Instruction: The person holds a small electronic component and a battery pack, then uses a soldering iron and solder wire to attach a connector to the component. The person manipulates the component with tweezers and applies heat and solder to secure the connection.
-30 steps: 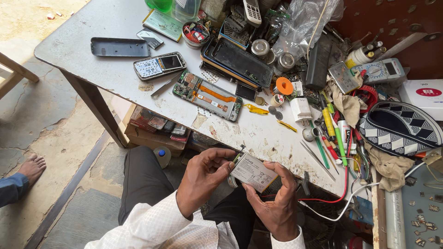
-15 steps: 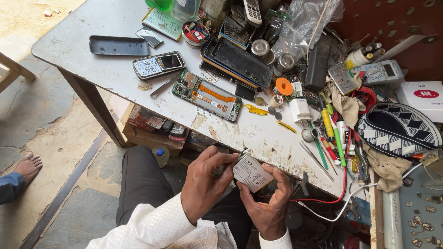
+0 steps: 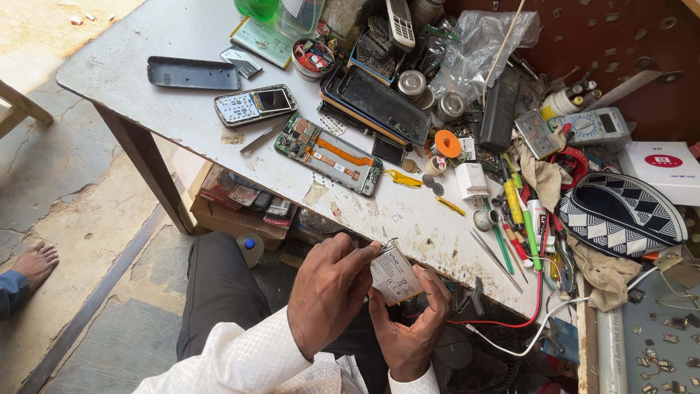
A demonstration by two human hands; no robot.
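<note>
**Small grey battery gripped in both hands below the bench edge**

A flat grey battery pack (image 3: 394, 276) is held just below the near edge of the worktable (image 3: 146, 102), over the lap. It is cradled from beneath by the right hand (image 3: 412, 332), whose fingers are curled up around its right and lower edges. The left hand (image 3: 328, 292) is laid against its upper left corner, with thumb and forefinger pinched together at that corner; what lies between the tips is too small to be told. The pack's long axis is tilted, running from upper left down to lower right. Both hands are touching it.

Farther off, on the tabletop, an opened phone with its circuit board exposed (image 3: 328, 155) is seen lying flat, and beyond it a keypad phone (image 3: 255, 105) and a dark back cover (image 3: 193, 73). To the right, screwdrivers and pens (image 3: 514, 230) are scattered beside a white charger plug (image 3: 471, 181). A round tin (image 3: 312, 58) near the far edge is filled with small parts. Under the table, a cardboard box (image 3: 233, 208) is packed with flat packets. A bare foot (image 3: 33, 263) of another person is seen at the left.
</note>
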